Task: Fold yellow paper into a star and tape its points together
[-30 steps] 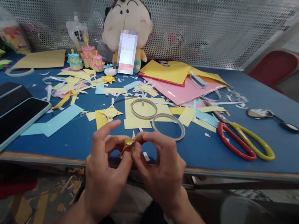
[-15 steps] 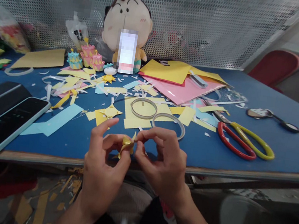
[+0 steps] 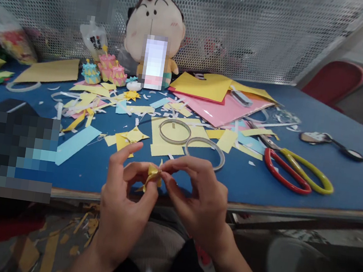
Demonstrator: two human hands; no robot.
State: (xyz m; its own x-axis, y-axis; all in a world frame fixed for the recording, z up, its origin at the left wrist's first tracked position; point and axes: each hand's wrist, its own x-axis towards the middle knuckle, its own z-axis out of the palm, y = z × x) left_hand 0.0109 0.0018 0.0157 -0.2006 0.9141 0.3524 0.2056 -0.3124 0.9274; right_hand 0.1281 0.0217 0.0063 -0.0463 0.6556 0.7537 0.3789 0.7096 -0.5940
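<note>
Between thumb and fingers, my left hand (image 3: 129, 196) holds a small folded yellow paper piece (image 3: 153, 175) over the table's front edge, its index finger raised. My right hand (image 3: 198, 197) pinches the piece's upper right point with thumb and index finger. Just beyond the hands, a yellow paper star (image 3: 135, 135) lies on yellow scraps. Two rings of tape or strip, one (image 3: 174, 131) on pale yellow paper and another (image 3: 205, 153) nearer my right hand, lie behind the fingers.
Red-and-yellow-handled scissors (image 3: 293, 169) lie right on the blue table (image 3: 326, 113). Yellow and pink sheets (image 3: 205, 86), paper scraps, small paper cakes (image 3: 111, 70) and a plush doll (image 3: 155, 20) with a lit phone stand behind. A blue strip (image 3: 79, 144) lies left.
My right hand has moved slightly left, bringing its fingertips onto the yellow piece's point. Blurring now covers the phone at the left.
</note>
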